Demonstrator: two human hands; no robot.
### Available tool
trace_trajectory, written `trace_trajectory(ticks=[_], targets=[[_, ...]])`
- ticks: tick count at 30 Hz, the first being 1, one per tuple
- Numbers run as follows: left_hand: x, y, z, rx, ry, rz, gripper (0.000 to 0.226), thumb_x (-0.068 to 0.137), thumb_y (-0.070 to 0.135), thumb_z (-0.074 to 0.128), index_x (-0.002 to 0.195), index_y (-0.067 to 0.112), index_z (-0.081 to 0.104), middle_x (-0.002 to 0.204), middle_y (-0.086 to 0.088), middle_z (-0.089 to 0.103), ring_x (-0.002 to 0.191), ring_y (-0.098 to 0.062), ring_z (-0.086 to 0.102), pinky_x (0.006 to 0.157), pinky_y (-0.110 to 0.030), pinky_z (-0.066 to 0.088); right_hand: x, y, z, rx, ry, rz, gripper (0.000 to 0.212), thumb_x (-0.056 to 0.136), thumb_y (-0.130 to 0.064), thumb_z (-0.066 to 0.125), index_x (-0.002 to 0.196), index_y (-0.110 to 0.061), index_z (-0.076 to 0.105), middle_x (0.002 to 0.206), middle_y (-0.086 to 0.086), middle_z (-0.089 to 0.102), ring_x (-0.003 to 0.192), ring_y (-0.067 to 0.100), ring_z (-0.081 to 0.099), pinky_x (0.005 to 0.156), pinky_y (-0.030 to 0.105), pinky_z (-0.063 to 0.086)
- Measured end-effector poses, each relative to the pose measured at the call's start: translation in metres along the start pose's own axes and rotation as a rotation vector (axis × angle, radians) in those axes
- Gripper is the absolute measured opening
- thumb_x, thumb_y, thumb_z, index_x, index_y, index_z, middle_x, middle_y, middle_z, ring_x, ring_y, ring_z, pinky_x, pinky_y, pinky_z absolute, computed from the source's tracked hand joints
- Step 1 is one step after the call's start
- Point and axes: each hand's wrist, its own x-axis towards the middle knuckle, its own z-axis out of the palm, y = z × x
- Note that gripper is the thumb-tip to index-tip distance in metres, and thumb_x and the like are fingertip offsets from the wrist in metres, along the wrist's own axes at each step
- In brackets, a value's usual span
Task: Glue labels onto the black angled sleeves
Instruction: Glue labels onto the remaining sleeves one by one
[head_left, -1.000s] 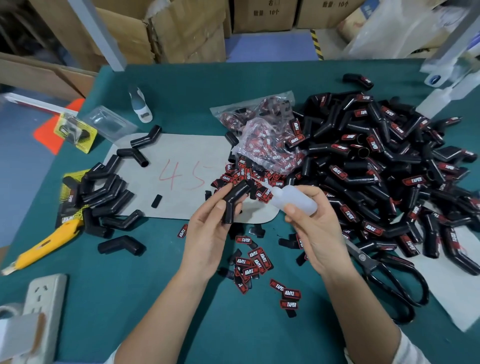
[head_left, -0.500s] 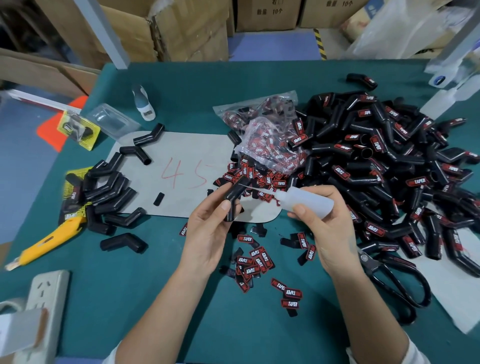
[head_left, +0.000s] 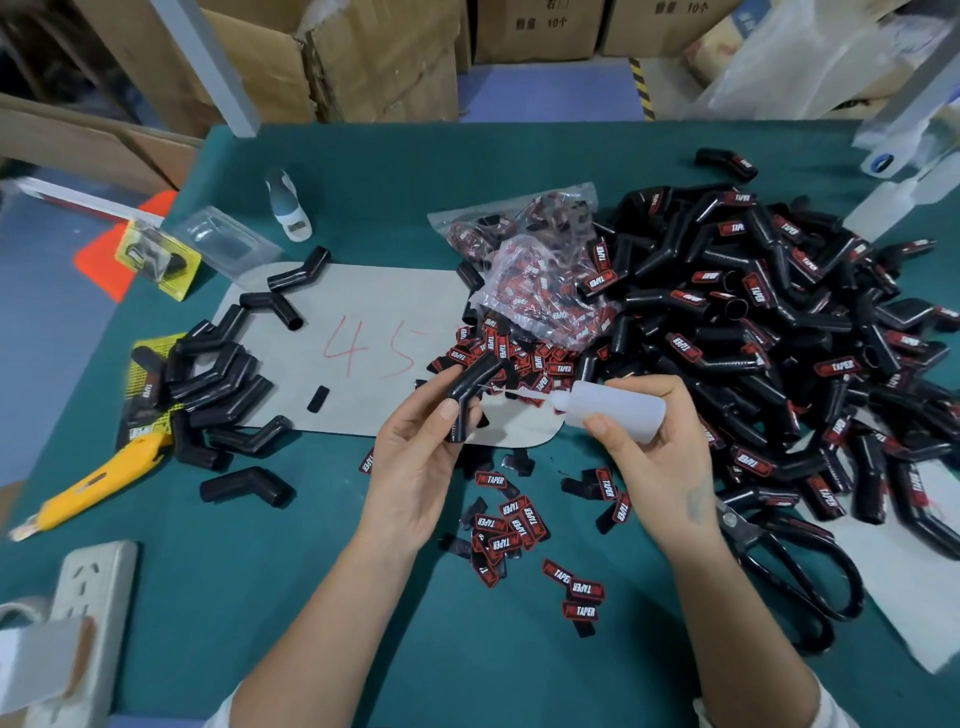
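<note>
My left hand grips a black angled sleeve, bend upward, over the grey mat's near edge. My right hand holds a white glue bottle level, its thin nozzle touching the sleeve's upper arm. Loose red-and-black labels lie on the green table below and between my hands, with more heaped behind the sleeve. Unlabelled sleeves are piled at the left. A large heap of labelled sleeves fills the right.
A clear bag of labels sits behind my hands. Black scissors lie by my right wrist, a yellow utility knife at the left, a white power strip at the near left. Cardboard boxes stand beyond the table.
The glue bottle has drawn back to the right and levelled, its nozzle tip staying at the sleeve. The sleeve has barely moved in my left hand.
</note>
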Motion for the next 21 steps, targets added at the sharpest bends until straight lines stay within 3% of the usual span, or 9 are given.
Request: trace_trajectory(ticks=[5,8,11,16,21], targets=[[-0.0016,0.0008,0.0028,0.03,-0.011,0.015,0.041,0.085,0.013,0.082,0.125,0.011,0.076,0.119,-0.014,0.074,0.096,-0.021,0.073,0.089,-0.029,0.059,-0.0022,0.0015,0.0012,-0.032,0.025,0.005,0.038,0.082,-0.067,0.077,0.11,-0.046,0.061,0.111,-0.011,0.071,0.096,0.01,0.069,0.076,0.023,0.056],[-0.0027,0.0013,0.0044,0.045,-0.025,0.022,0.04,0.085,0.013,0.084,0.124,0.012,0.077,0.119,-0.013,0.075,0.095,-0.02,0.073,0.089,-0.028,0.058,-0.0028,-0.0004,0.0014,-0.049,0.028,-0.01,0.037,0.083,-0.067,0.075,0.11,-0.047,0.06,0.111,-0.012,0.071,0.097,0.01,0.069,0.076,0.022,0.056],[-0.0033,0.0012,0.0044,0.054,-0.017,0.02,0.034,0.09,0.007,0.072,0.123,0.013,0.077,0.119,-0.012,0.075,0.095,-0.02,0.073,0.089,-0.027,0.059,-0.0046,-0.0035,0.0014,-0.059,0.021,-0.017,0.035,0.084,-0.067,0.074,0.109,-0.048,0.06,0.11,-0.014,0.071,0.095,0.009,0.069,0.074,0.02,0.055],[-0.0044,0.0013,0.0062,0.061,-0.006,0.019,0.033,0.092,0.003,0.066,0.12,0.014,0.079,0.117,-0.012,0.076,0.094,-0.019,0.074,0.088,-0.026,0.059,-0.006,-0.0055,0.0007,-0.083,0.026,-0.058,0.026,0.088,-0.05,0.075,0.109,-0.052,0.059,0.11,-0.017,0.071,0.095,0.006,0.069,0.072,0.015,0.053],[-0.0045,0.0016,0.0078,0.053,0.0,0.015,0.032,0.092,0.003,0.065,0.119,0.013,0.079,0.117,-0.011,0.076,0.095,-0.019,0.074,0.088,-0.026,0.059,-0.0066,-0.0071,0.0004,-0.103,0.03,-0.066,0.026,0.087,-0.054,0.074,0.108,-0.053,0.058,0.111,-0.017,0.07,0.1,0.01,0.069,0.076,0.018,0.054]])
